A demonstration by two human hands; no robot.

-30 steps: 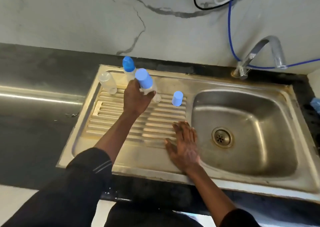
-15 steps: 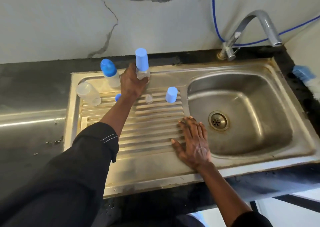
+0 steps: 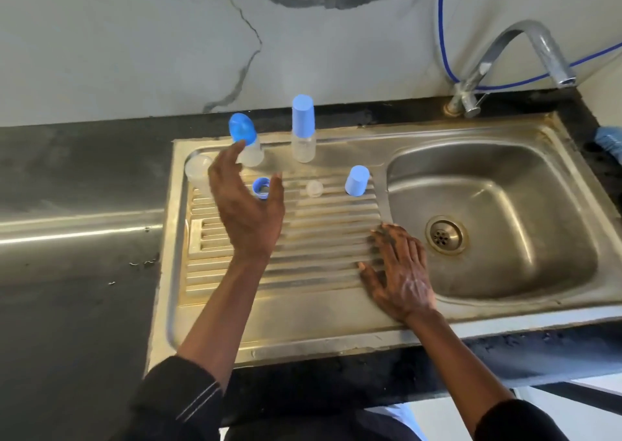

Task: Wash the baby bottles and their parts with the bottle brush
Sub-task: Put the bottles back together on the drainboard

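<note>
Left hand half-hides blue ring (fingers spread).

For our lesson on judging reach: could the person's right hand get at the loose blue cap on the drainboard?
Probably yes. The right hand lies flat and empty on the drainboard, and the loose blue cap stands beyond its fingertips with only bare ridges between.

Left hand raised, fingers spread and empty; right hand flat, palm down, fingers straight.
</note>
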